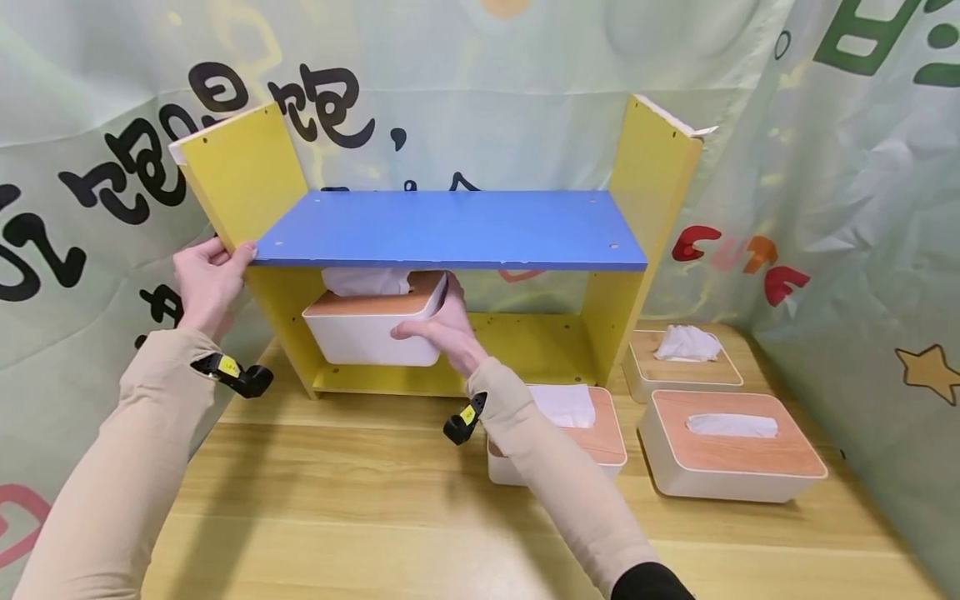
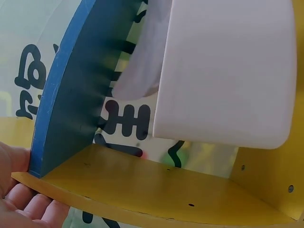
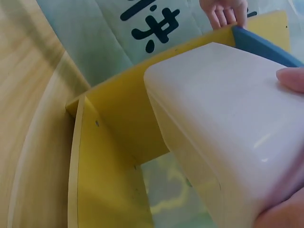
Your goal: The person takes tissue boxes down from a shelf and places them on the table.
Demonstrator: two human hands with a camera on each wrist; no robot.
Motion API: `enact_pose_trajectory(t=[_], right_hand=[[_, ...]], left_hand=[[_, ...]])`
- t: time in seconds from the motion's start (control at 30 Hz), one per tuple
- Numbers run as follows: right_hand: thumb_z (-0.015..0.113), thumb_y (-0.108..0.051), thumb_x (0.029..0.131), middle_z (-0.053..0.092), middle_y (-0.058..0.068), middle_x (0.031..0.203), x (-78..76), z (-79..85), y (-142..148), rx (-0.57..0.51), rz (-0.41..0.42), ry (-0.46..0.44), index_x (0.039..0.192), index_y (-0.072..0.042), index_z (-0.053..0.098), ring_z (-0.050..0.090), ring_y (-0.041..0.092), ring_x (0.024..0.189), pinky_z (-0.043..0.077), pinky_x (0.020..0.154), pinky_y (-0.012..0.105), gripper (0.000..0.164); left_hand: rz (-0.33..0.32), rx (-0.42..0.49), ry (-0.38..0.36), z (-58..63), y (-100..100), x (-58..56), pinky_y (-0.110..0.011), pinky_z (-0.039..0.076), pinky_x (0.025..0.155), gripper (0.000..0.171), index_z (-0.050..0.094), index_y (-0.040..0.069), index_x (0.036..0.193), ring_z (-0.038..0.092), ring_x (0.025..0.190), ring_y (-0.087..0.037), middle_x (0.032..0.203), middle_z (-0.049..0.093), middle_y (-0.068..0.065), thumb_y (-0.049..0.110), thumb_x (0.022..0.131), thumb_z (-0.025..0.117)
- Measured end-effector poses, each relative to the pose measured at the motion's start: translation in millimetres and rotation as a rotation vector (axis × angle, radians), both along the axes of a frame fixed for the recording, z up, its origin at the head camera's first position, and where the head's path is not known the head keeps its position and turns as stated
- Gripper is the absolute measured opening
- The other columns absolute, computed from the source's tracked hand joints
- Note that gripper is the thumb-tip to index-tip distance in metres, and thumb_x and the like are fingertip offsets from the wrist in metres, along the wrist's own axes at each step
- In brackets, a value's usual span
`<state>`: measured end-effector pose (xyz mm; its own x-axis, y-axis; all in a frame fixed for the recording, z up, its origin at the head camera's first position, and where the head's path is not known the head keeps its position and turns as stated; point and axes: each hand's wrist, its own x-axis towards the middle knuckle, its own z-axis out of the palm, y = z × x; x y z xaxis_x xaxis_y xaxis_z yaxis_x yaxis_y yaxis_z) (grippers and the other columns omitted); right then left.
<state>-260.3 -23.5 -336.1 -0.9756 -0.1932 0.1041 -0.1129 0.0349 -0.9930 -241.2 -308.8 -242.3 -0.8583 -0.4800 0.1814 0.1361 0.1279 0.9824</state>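
A white tissue box (image 1: pixel 371 337) with a wood-look lid and a tissue sticking up is in the lower bay of the yellow and blue shelf (image 1: pixel 450 229). My right hand (image 1: pixel 444 329) grips the box by its right end, thumb on the front face. The box looks raised off the yellow bottom board, as the right wrist view of its white underside (image 3: pixel 228 95) suggests. My left hand (image 1: pixel 212 279) holds the shelf's left side panel at the blue board's corner; in the left wrist view the thumb and curled fingers (image 2: pixel 35 206) sit on either side of the panel edge.
Right of the shelf stand a tissue box with a light wood lid (image 1: pixel 682 358) and a larger one (image 1: pixel 738 446). Another tissue box (image 1: pixel 611 433) is in front of the shelf, partly behind my right forearm. A printed cloth (image 1: pixel 480 50) hangs behind the wooden table (image 1: pixel 360 500).
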Motion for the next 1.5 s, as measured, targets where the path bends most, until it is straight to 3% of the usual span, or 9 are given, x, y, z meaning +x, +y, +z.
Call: enact_pose_trajectory(t=[0.37, 0.6, 0.8, 1.0, 1.37, 1.5], right_hand=[[0.089, -0.007, 0.061, 0.004, 0.006, 0.171, 22.3, -0.1, 9.0, -0.028, 0.020, -0.010, 0.163, -0.016, 0.000, 0.009, 0.021, 0.158, 0.022, 0.127, 0.040, 0.135], [0.089, -0.009, 0.062, 0.006, 0.003, 0.171, 40.0, -2.9, 16.8, -0.035, 0.033, -0.018, 0.163, -0.019, 0.002, 0.012, 0.021, 0.157, 0.023, 0.126, 0.044, 0.133], [0.089, -0.008, 0.061, 0.016, 0.005, 0.168, 54.3, -7.3, 23.9, -0.056, 0.059, 0.000, 0.163, -0.020, 0.004, 0.024, 0.024, 0.152, 0.028, 0.124, 0.045, 0.133], [0.087, -0.001, 0.060, 0.035, 0.009, 0.155, 68.1, -16.2, 26.5, -0.130, 0.088, 0.063, 0.161, -0.017, 0.011, 0.043, 0.028, 0.135, 0.043, 0.113, 0.044, 0.127], [0.088, -0.003, 0.062, 0.037, 0.009, 0.152, 91.0, -35.0, 27.8, -0.127, 0.117, 0.100, 0.160, -0.020, 0.012, 0.046, 0.027, 0.131, 0.049, 0.105, 0.039, 0.125], [0.087, -0.001, 0.061, 0.038, 0.010, 0.149, 95.1, -44.7, 28.2, -0.181, 0.148, 0.103, 0.159, -0.019, 0.014, 0.047, 0.026, 0.129, 0.050, 0.102, 0.035, 0.125]], left_hand=[[0.008, -0.039, -0.014, -0.8, -0.9, 0.2, -0.007, 0.050, 0.061, 0.054, 0.054, -0.004, 0.141, 0.062, 0.065, 0.011, 0.060, 0.062, 0.031, 0.014, 0.093, 0.069], [0.012, -0.050, -0.015, -0.8, -1.0, 0.2, -0.005, 0.050, 0.064, 0.053, 0.054, -0.004, 0.141, 0.062, 0.066, 0.012, 0.059, 0.062, 0.031, 0.014, 0.093, 0.069], [0.012, -0.046, -0.008, -0.5, -1.1, 0.1, -0.005, 0.049, 0.063, 0.053, 0.055, -0.005, 0.140, 0.062, 0.066, 0.012, 0.059, 0.062, 0.030, 0.014, 0.092, 0.069], [-0.002, 0.017, 0.021, -0.4, -0.7, 1.2, -0.006, 0.048, 0.060, 0.053, 0.054, -0.007, 0.139, 0.063, 0.064, 0.009, 0.059, 0.065, 0.026, 0.010, 0.091, 0.070], [0.012, -0.044, 0.002, -0.8, -0.6, 1.0, -0.005, 0.048, 0.063, 0.052, 0.056, -0.006, 0.139, 0.062, 0.065, 0.011, 0.059, 0.062, 0.029, 0.013, 0.092, 0.069], [0.011, -0.056, -0.002, -0.6, -0.7, 0.8, -0.005, 0.048, 0.063, 0.052, 0.056, -0.005, 0.139, 0.062, 0.065, 0.012, 0.059, 0.062, 0.030, 0.014, 0.092, 0.069]])
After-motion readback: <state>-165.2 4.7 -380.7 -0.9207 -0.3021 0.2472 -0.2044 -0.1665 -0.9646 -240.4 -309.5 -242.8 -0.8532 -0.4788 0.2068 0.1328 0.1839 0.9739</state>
